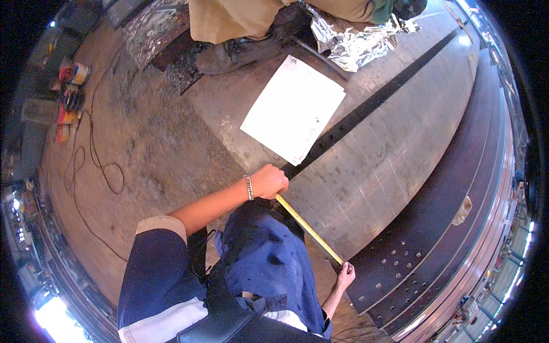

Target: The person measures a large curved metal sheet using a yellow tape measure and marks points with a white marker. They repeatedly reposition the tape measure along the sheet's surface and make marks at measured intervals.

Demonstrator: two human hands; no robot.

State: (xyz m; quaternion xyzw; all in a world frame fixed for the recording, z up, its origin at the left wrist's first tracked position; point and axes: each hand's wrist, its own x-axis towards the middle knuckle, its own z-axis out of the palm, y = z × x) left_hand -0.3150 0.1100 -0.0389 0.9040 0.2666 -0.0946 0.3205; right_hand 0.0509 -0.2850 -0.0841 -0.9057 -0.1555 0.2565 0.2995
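Observation:
A yellow tape measure is drawn out straight along the near end of a long grey steel plate. My left hand, with a chain bracelet at the wrist, is closed on the tape's upper-left end; whether a case sits inside the fist is hidden. At the plate's near right corner, my right hand pinches the tape's other end. Faint light lines cross the plate's surface. Beyond my left hand, white paper sheets lie on another grey steel plate, with a dark gap between the two plates.
Dark steel plates with bolt holes lie on the right, a light glove-like scrap on one. Another person's tan trouser leg and dark shoe are at the top, beside crumpled silver foil. A black cable trails across the left floor.

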